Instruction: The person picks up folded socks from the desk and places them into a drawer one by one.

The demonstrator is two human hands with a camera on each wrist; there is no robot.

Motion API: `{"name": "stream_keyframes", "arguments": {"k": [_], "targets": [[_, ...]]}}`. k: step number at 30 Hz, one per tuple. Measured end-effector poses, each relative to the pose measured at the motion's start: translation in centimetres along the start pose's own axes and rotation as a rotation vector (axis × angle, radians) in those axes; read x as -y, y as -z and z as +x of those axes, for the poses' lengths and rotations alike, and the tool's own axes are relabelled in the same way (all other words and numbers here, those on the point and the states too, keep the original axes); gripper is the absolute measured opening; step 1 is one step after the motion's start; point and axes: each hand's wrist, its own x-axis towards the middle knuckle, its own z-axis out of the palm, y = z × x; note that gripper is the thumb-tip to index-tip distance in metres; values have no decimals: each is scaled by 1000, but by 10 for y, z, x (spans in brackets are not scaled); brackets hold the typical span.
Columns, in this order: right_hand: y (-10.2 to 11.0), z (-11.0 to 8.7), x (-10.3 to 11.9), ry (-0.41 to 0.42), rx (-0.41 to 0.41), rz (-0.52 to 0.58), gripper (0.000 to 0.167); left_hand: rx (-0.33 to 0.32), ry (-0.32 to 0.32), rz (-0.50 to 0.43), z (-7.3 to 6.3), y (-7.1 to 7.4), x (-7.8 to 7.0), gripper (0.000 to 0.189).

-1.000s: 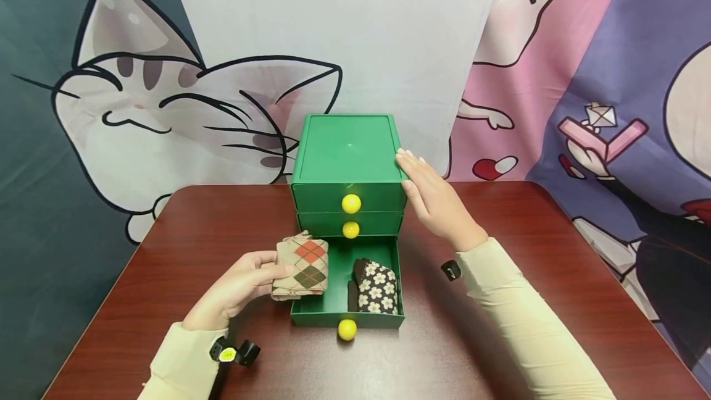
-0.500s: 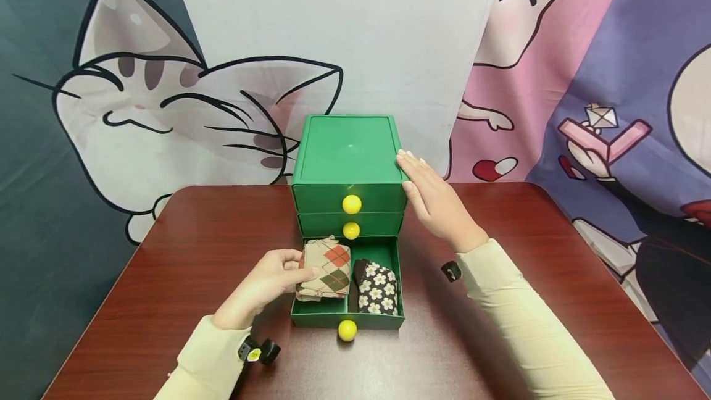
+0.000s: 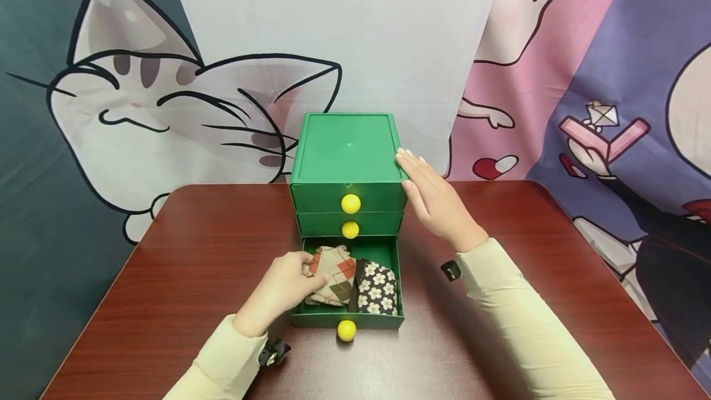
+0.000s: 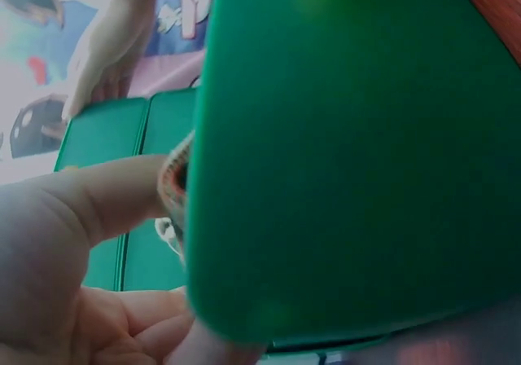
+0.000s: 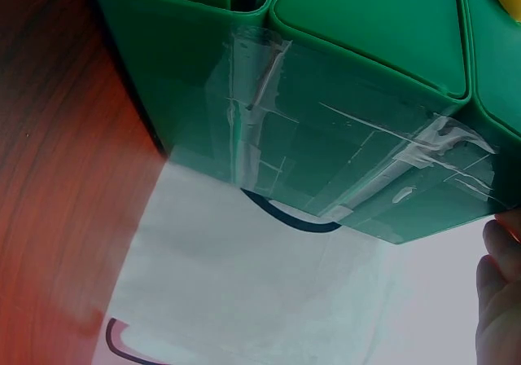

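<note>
In the head view my left hand (image 3: 280, 292) pinches a folded beige argyle sock (image 3: 337, 276) with red and dark green diamonds, at the left side inside the pulled-out green drawer (image 3: 311, 321). Beside it, to the right, lies a folded black sock (image 3: 379, 289) with white flowers. My right hand (image 3: 439, 205) rests with straight fingers against the upper right edge of the green cabinet (image 3: 349, 150). From the left wrist, the drawer front hides most of the argyle sock (image 4: 172, 186). The right wrist view catches only part of the right hand (image 5: 501, 288) at its edge.
Two closed drawers with yellow knobs (image 3: 351, 204) sit above the pulled-out one, which has its own yellow knob (image 3: 347, 331). Clear tape (image 5: 252, 112) covers the cabinet's side. The cabinet stands on a reddish-brown table (image 3: 211, 239) before a cartoon-printed cloth backdrop (image 3: 389, 36).
My left hand has moved right, carrying the argyle sock from the drawer's left edge down into the drawer beside the flowered sock. The right hand has stayed in place.
</note>
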Motion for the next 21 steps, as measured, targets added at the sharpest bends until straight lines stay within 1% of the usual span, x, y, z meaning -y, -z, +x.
{"name": "stream_keyframes", "arguments": {"k": [5,8,11,14,15,17,21], "targets": [[-1,0,0,5,-2,-3,48,-19,-35,137,-3,-9,-6,49],[0,1,2,4,1,-1,49,-19,-33,189,-6,-11,-9,48],[1,0,2,-1,0,1,49,-21,-33,226,-8,-11,-12,38],[2,0,2,-7,3,1,48,-34,-41,257,-9,-11,-14,23],[2,0,2,-9,6,2,48,-44,-47,265,-10,-11,-15,19],[2,0,1,-9,9,0,48,-76,-62,291,-11,-12,-15,21],[0,0,0,-5,7,1,49,-177,-114,371,-13,-13,-13,28]]}}
